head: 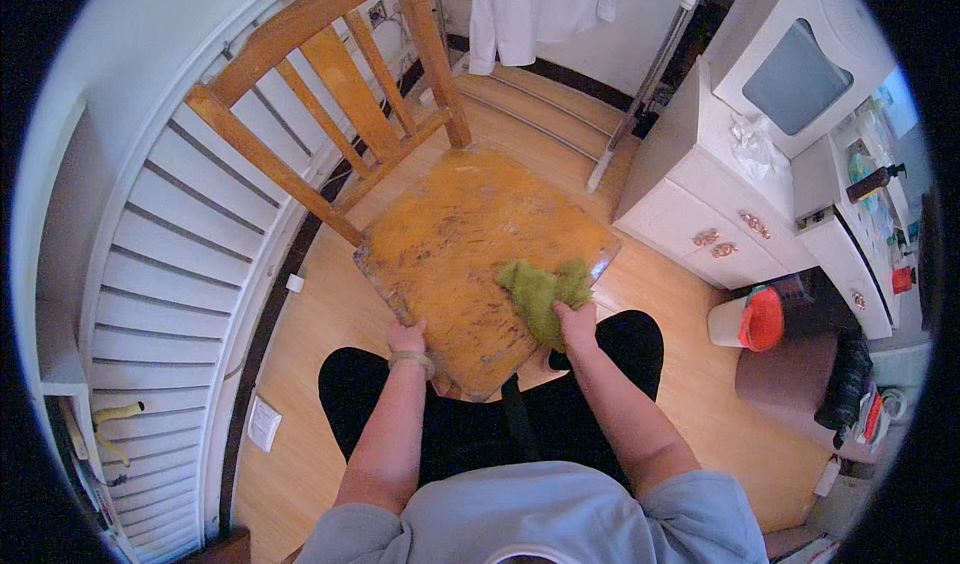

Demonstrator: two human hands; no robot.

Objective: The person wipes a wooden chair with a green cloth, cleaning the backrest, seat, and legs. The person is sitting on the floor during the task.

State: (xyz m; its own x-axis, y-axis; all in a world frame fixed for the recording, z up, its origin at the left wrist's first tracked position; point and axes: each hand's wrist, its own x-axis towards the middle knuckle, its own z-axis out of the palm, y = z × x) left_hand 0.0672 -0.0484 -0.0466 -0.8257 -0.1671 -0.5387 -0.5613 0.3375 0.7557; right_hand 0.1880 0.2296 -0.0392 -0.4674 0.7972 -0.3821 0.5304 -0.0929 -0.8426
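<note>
A wooden chair stands in front of me, its worn, scuffed seat (450, 241) between my knees and its slatted backrest (337, 84) on the far left side. With my right hand (579, 328) I hold a green cloth (541, 298), bunched up, against the right part of the seat. My left hand (407, 337) grips the seat's left edge near its front corner; a bracelet (412, 361) circles that wrist. Dark scratches and rubbed patches cover much of the seat's surface.
A white radiator (165, 264) runs along the left wall. To the right stand a white cabinet (705, 196) and a bin with a red liner (761, 320). Behind the chair is a metal clothes rack (652, 69) with a white shirt (525, 9). A small white box (264, 424) lies on the floor.
</note>
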